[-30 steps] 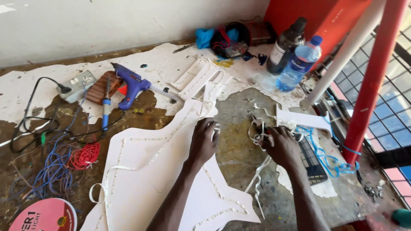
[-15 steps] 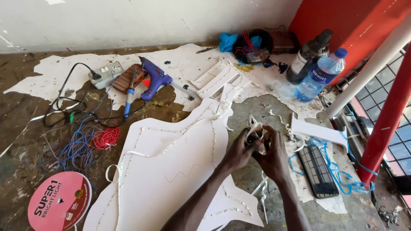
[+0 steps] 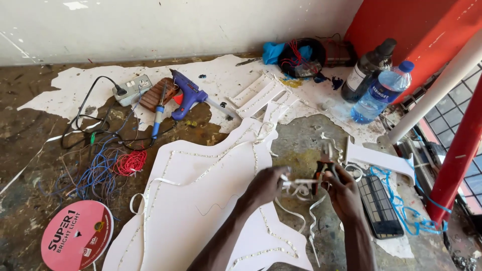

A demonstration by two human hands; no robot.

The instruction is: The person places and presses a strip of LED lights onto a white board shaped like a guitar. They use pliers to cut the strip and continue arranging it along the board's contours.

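Thin white strip (image 3: pixel 301 183) pinched level between both hands, red-handled pliers (image 3: pixel 324 168) upright at its right end.

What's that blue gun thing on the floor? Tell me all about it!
The blue glue gun is blue plastic, with an orange trigger and a thin metal-looking tip pointing right. It lies on its side on the white sheet, beside a brown block and a blue-handled soldering iron. It looks like its back end touches the block. No hand is on it.

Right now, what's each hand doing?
Left hand: closed, pinching a white LED strip.
Right hand: closed on small pliers.
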